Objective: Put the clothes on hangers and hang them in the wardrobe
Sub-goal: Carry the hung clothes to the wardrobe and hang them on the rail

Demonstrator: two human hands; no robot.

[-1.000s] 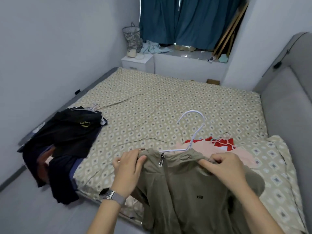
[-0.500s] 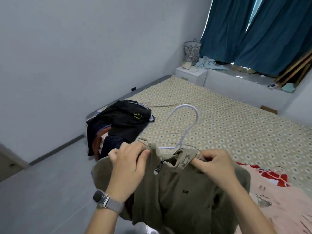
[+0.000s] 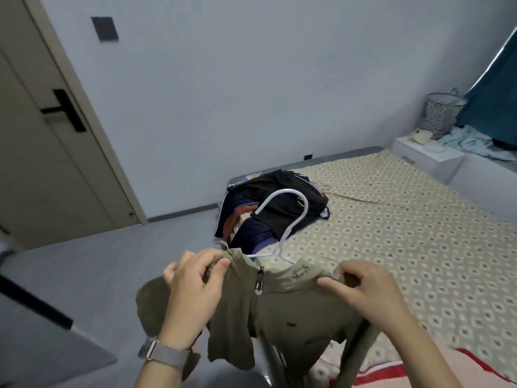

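since a second ago the view has swung left, away from the curtained window and toward a dark brown door with a black handle (image 3: 63,110), and the olive garment has come up off the bed with it.

left hand (image 3: 193,292) pinches the left shoulder of the olive-green zip-front jacket (image 3: 279,312), thumb on top of the collar edge and fingers curled behind the cloth. right hand (image 3: 366,289) grips the right shoulder in the same way, forefinger stretched along the seam. both hands are clamped on the fabric, held up in front of the person at about 6 o'clock in the view. a white wire hanger (image 3: 285,219) sits inside the neck, its hook rising toward 12 o'clock above the collar; the bar and arms are mostly hidden under the cloth, so i cannot tell whether both shoulders are seated squarely.

beyond the hook, at about 12 o'clock, a heap of dark clothes in black, navy and rust (image 3: 268,211) lies on the near corner of the bed with the beige diamond-patterned sheet (image 3: 405,233). pink and red cloth (image 3: 391,371) shows at 5 o'clock, at the bed's edge.

by my reading this jacket is hangered and on its way to the wardrobe, which is not in sight. it is not hung yet, and the dark heap and the pink and red pieces look still to be done, so most of the job remains.
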